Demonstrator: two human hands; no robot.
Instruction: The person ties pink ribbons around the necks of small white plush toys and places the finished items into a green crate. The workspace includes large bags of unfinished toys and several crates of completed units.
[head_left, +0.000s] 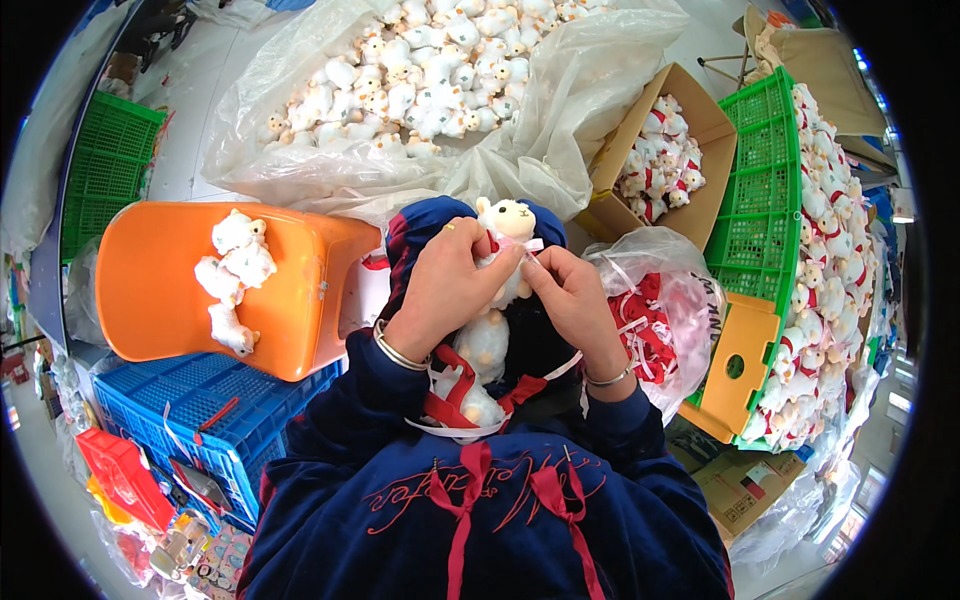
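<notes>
A small white plush sheep (508,219) with a cream face sits upright over my lap, a pale pink ribbon at its neck. My left hand (447,277) is closed around its left side, fingers at the neck. My right hand (574,300) pinches at the ribbon from the other side. Below them more white plush toys (482,345) lie in my lap, partly hidden by my hands. A red and white ribbon (447,398) lies across my lap beside them.
Several white plush toys (240,262) lie on an orange stool (150,270) at left. Ahead is a large plastic bag (270,170) of plush toys. To the right are a cardboard box (720,150), a bag of red ribbons (650,330) and a heaped green crate (755,210). Blue crates (215,395) stand lower left.
</notes>
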